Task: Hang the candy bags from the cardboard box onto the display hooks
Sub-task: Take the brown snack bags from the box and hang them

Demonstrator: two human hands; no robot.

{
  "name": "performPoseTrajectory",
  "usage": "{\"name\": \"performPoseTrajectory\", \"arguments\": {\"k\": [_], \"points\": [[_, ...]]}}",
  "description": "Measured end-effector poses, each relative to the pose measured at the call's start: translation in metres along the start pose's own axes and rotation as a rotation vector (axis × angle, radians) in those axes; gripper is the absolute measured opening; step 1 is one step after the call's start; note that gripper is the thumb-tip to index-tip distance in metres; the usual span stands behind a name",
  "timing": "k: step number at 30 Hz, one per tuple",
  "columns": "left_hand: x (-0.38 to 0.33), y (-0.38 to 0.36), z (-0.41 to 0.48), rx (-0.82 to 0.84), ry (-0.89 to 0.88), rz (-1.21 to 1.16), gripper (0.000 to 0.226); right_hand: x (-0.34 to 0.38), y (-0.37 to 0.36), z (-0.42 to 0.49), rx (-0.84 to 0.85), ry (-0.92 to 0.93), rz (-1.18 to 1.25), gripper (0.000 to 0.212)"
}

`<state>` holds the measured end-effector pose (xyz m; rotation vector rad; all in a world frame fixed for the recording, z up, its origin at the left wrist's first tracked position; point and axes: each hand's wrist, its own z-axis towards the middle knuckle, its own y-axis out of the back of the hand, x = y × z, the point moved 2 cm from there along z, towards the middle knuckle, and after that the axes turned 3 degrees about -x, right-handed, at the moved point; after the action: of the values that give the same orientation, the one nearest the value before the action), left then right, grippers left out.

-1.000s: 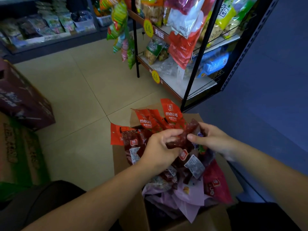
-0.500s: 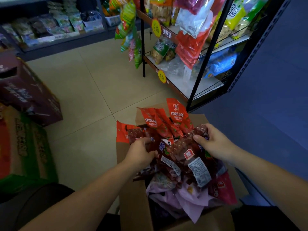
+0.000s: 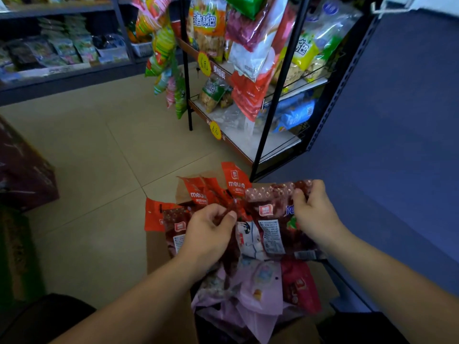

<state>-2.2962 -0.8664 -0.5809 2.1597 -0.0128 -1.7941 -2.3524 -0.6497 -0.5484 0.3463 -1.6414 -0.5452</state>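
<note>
R hand (image 3: 315, 217) gripped the far-right corner of a dark-red candy bag (image 3: 272, 227), fingers curled over its sealed top edge. L hand (image 3: 211, 232) pinched a fold of dark-red wrapper (image 3: 222, 216) btwn thumb and fingers, just left of that bag; same bag or a neighbour, could not tell. The bag lay atop the heap in the cardboard box (image 3: 157, 249), label side up. Its long axis ran approx near-to-far, header end pointing far, toward the display rack (image 3: 280, 83). Rack stood beyond the box, far and slightly right, w/ snack bags already hanging. Orange-red header bags (image 3: 236, 181) stood upright at the box's far side; pink packs (image 3: 260, 281) lay nearer. Judgement: the step in hand was freeing one bag from the heap. R hand was nearer the rack and already on the header end, so better placed to carry the bag up and away. Header hole not discernible; free hooks not clearly seen.
</note>
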Motion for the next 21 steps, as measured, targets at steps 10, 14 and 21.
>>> {"name": "performPoseTrajectory", "arguments": {"k": [10, 14, 21], "points": [[-0.002, -0.025, -0.012, 0.129, 0.21, -0.341, 0.022, -0.005, -0.041, -0.049, 0.27, 0.099, 0.212, 0.027], [0.008, -0.025, -0.012, 0.224, 0.245, -0.26, 0.025, -0.017, -0.048, -0.057, 0.38, 0.061, 0.203, 0.012], [0.018, -0.017, -0.006, 0.118, 0.128, -0.045, 0.012, -0.02, -0.046, -0.038, 0.749, -0.237, 0.269, 0.069]]}}
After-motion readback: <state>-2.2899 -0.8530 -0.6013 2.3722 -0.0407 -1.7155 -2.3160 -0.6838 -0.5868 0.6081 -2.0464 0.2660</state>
